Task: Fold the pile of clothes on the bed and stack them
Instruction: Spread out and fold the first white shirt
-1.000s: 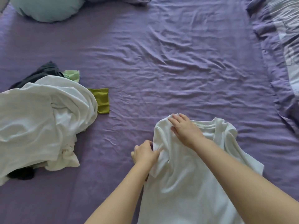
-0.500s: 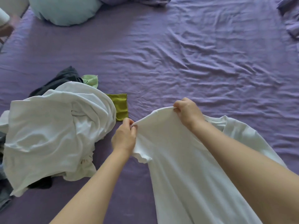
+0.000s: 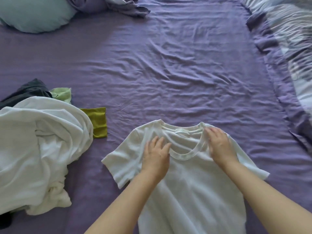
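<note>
A white T-shirt (image 3: 189, 186) lies spread flat on the purple bed sheet (image 3: 168, 73), collar away from me, both short sleeves out to the sides. My left hand (image 3: 156, 155) rests flat on its left shoulder, fingers straight. On the right shoulder beside the collar lies my right hand (image 3: 219, 146), also flat. At the left sits the pile of clothes (image 3: 37, 149): a big crumpled white garment on top, a dark one (image 3: 28, 92) behind it, a pale green piece (image 3: 62, 95) and an olive piece (image 3: 98, 122) peeking out.
A light blue pillow (image 3: 33, 12) lies at the far left corner. A bunched purple and white patterned duvet (image 3: 287, 48) runs along the right side. Wrinkled bare sheet stretches beyond the T-shirt.
Both hands held the T-shirt's shoulder edge up off the bed; now the shirt lies spread flat and both hands rest open on its shoulders.
</note>
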